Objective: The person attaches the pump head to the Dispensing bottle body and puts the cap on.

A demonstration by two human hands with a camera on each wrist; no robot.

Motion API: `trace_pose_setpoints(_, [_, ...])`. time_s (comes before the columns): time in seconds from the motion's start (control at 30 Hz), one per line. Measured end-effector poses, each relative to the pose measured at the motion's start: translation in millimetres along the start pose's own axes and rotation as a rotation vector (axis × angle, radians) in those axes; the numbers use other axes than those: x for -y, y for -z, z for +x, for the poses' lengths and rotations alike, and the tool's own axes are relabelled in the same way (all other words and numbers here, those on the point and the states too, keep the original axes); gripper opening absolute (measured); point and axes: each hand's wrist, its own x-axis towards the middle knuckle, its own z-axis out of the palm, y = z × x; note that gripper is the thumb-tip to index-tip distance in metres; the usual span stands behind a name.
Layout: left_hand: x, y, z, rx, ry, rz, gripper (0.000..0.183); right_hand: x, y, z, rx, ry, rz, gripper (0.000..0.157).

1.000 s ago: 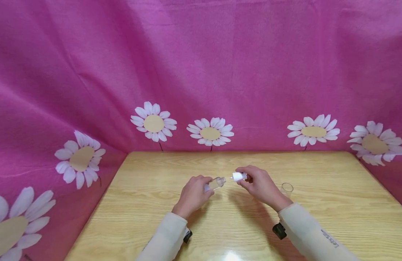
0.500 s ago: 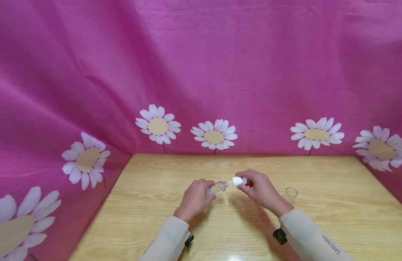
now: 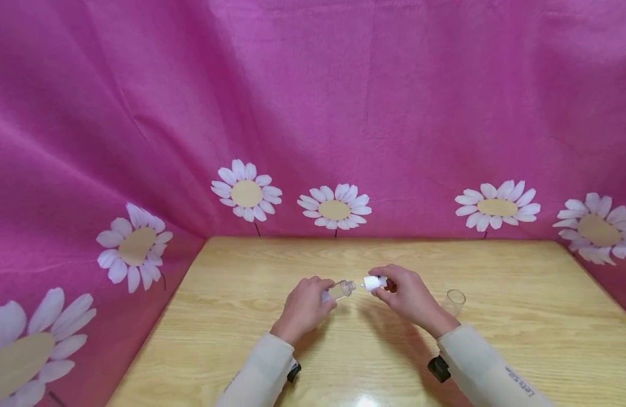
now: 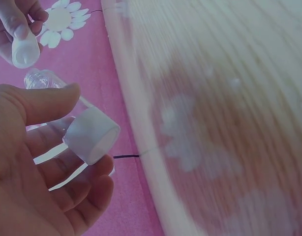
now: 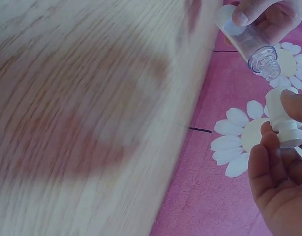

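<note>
My left hand (image 3: 304,305) grips a clear plastic bottle (image 3: 340,290) whose bare threaded neck points right; its white base (image 4: 92,135) shows in the left wrist view. Facing that neck across a small gap, a white pump head (image 3: 372,283) is pinched between the thumb and fingers of my right hand (image 3: 408,295). A short nozzle or stem juts from the pump head toward the bottle. In the right wrist view the bottle (image 5: 252,46) tilts with its neck down toward the pump head (image 5: 280,110), and the two are apart. Both are held above the table.
A clear cylindrical cap (image 3: 453,302) stands on the wooden table (image 3: 231,328) beyond my right forearm. Pink cloth (image 3: 409,113) with printed daisies hangs behind the table and at its sides. Dark wrist cameras sit under both sleeves.
The head view has shifted slightly. Both hands keep nearly the same place, the bottle and pump head still apart. The right hand's fingers have shifted a little around the pump head.
</note>
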Motion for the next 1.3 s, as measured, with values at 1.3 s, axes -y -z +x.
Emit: trace_pose_setpoints(1.3, [0.8,0.1,10.1,-0.028,-0.009,0.006,0.036,-3,1.4,13,-0.020,0.020,-0.026,0.032])
